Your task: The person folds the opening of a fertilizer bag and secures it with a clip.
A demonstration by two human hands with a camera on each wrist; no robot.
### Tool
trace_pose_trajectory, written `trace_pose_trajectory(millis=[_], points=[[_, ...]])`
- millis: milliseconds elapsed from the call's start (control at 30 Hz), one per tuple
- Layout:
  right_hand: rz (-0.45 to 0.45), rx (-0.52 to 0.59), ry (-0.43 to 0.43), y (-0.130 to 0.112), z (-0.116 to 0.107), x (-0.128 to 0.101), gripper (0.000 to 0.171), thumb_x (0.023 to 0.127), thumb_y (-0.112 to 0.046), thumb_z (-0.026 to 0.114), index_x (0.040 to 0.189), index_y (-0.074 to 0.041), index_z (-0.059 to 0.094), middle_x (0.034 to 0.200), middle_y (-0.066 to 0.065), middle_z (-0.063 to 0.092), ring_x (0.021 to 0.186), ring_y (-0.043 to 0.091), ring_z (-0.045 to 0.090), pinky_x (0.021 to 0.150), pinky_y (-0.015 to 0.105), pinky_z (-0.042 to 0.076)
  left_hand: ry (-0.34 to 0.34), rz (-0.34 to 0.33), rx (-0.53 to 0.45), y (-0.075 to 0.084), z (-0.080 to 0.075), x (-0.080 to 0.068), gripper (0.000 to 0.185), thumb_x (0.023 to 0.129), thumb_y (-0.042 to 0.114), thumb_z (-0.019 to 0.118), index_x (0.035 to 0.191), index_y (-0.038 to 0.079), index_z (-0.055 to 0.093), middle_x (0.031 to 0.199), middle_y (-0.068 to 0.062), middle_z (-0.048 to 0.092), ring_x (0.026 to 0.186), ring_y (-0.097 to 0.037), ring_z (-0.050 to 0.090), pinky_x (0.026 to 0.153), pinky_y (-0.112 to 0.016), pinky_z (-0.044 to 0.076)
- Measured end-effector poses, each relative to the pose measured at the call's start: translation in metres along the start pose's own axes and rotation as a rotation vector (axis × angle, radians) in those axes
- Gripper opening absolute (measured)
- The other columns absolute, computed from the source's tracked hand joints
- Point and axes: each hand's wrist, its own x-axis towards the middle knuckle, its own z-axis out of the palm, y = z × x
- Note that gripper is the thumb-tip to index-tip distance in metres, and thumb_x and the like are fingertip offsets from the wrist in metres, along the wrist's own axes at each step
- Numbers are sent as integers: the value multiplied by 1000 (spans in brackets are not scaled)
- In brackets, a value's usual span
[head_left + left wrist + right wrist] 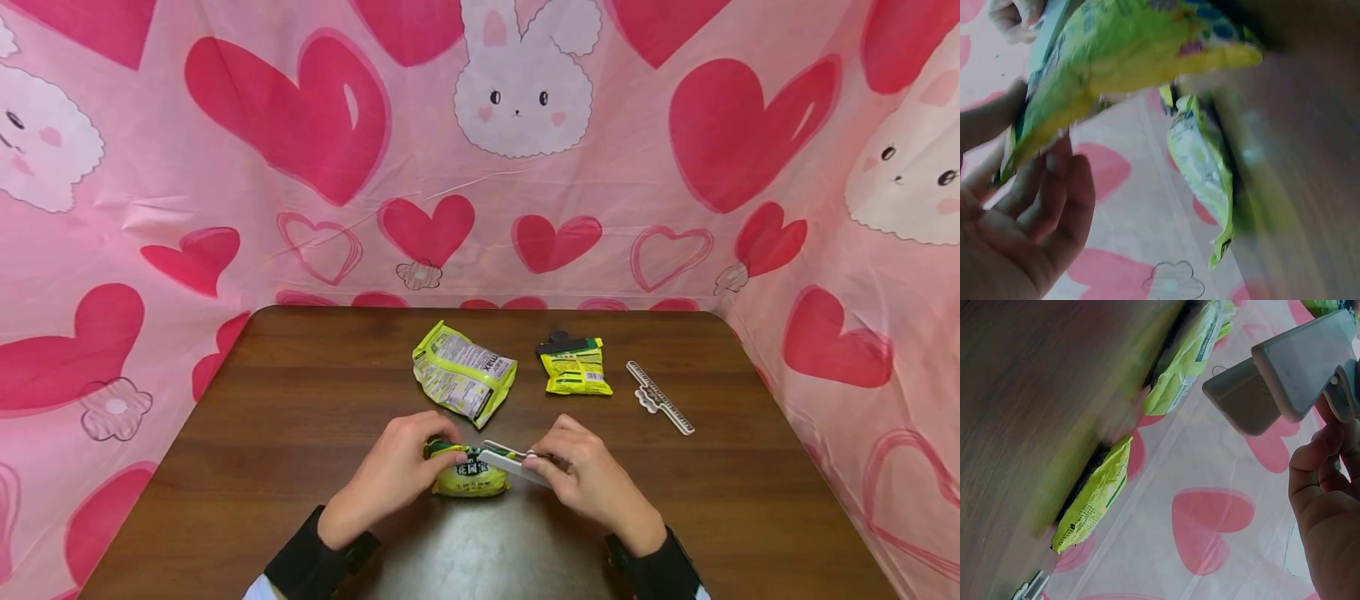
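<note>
A small green and yellow snack bag [471, 482] with dark lettering is close to me, in the middle of the table. My left hand [401, 458] pinches its top left corner between thumb and fingers; the left wrist view shows the snack bag [1129, 56] tilted, with its edge at the thumb. In my right hand [588, 479] is a white bag clip [513, 467], gripped by its handle end. Its long jaws stand apart in the right wrist view, where the clip [1310, 362] points away from the fingers. From the head, the clip overlaps the bag's top right edge.
Beyond the hands lies a larger lime and grey bag [465, 371]. To its right is a small yellow bag [577, 373] with a black clip [562, 342] across its top. Farther right rests a white, ruler-like clip [660, 398]. Pink heart-patterned cloth [480, 183] surrounds the table.
</note>
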Motion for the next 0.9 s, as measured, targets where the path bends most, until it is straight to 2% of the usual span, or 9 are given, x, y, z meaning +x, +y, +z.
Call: trace_pose_trajectory(millis=[100, 233, 367, 467, 600, 700, 900], points=[[11, -1, -9, 0, -1, 0, 7, 92, -15, 85, 95, -16, 79, 83, -16, 64, 80, 7, 51, 63, 21, 46, -41, 28, -7, -2, -6, -1, 19, 86, 9, 89, 97, 19, 76, 97, 13, 69, 88, -4, 63, 78, -31, 55], [0, 4, -10, 1, -1, 0, 8, 91, -14, 85, 95, -15, 79, 83, -16, 65, 80, 8, 51, 62, 21, 46, -73, 47, -1, -3, -12, -2, 20, 87, 5, 86, 100, 18, 77, 101, 11, 72, 82, -4, 63, 73, -29, 54], [-35, -8, -1, 0, -2, 0, 11, 90, -12, 86, 94, -17, 78, 83, -16, 65, 79, 7, 50, 63, 18, 44, -70, 55, 4, -3, -13, -3, 20, 87, 5, 85, 99, 19, 78, 99, 13, 73, 81, -2, 63, 73, -30, 54], [-74, -21, 9, -1, -3, 2, 14, 89, -11, 86, 93, -19, 76, 83, -16, 65, 79, 7, 50, 64, 14, 42, -58, 57, -7, -3, -12, -4, 19, 87, 4, 86, 98, 19, 79, 98, 14, 72, 74, -1, 60, 72, -30, 54], [-102, -24, 14, -4, -3, 6, 16, 88, -9, 87, 92, -19, 76, 82, -14, 64, 78, 7, 49, 64, 12, 40, -49, 62, -35, -3, -10, -4, 19, 87, 3, 86, 98, 18, 80, 96, 12, 73, 65, -1, 54, 64, -27, 51], [-106, -18, 2, -6, -2, 9, 15, 89, -9, 86, 92, -19, 76, 82, -14, 63, 78, 7, 50, 64, 13, 42, -48, 74, -36, -2, -9, -3, 19, 87, 3, 87, 98, 17, 81, 94, 13, 73, 71, -2, 57, 63, -27, 51], [-102, 8, -34, -10, 1, 12, 10, 92, -12, 84, 94, -18, 77, 83, -14, 63, 80, 8, 51, 66, 16, 44, -51, 93, -33, 0, -6, -2, 19, 85, 5, 88, 99, 16, 81, 93, 13, 72, 85, -4, 63, 72, -32, 54]])
